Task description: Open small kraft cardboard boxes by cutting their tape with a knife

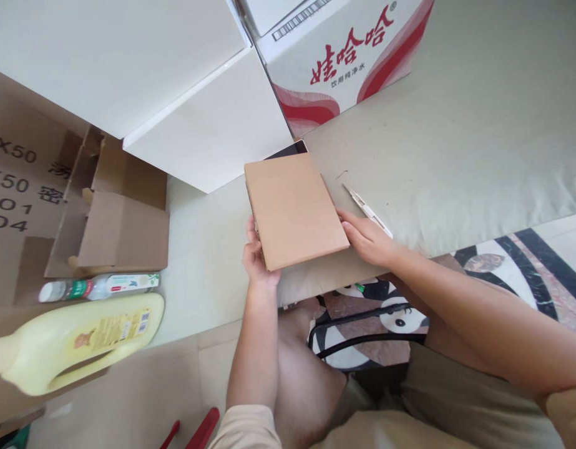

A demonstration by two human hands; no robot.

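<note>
Pale surface (465, 149) bore 1 lettered carton and its neighbours

The surface was a soft grey-green, faintly creased to the right of the red-and-white carton (353, 68), which stood upright on it. A white box (217, 118) stood just left of the carton. Nearer the viewer than the carton lay 1 thin dark strand (342, 174) and, beyond that, 1 slim white cutter (369, 209), set slantwise. Well to the carton's left, a clear bottle (100, 286) and a yellow jug (123, 330) lay sideways, their right ends over the surface; their full support could not be told.
</note>
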